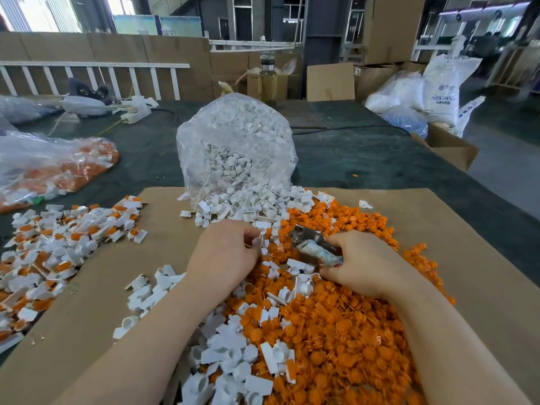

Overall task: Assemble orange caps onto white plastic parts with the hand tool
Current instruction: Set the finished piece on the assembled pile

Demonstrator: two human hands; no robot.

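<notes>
A heap of loose orange caps (336, 323) covers the cardboard sheet (467, 229) in front of me, mixed with white plastic parts (230, 346). More white parts spill from an open clear bag (233, 147) behind. My right hand (368, 264) grips a metal hand tool (312, 244) with a tape-wrapped handle, its head pointing up-left over the pile. My left hand (228, 252) sits just left of the tool, fingers curled and pinching a small white part at the fingertips. Assembled white-and-orange pieces (58, 247) lie in a pile at the left.
A second clear bag of orange and white pieces (52, 168) lies at the far left on the dark green table (365, 162). A power strip (136, 114) and a glass bottle (267, 80) stand farther back. An open cardboard box (450, 147) sits off the right edge.
</notes>
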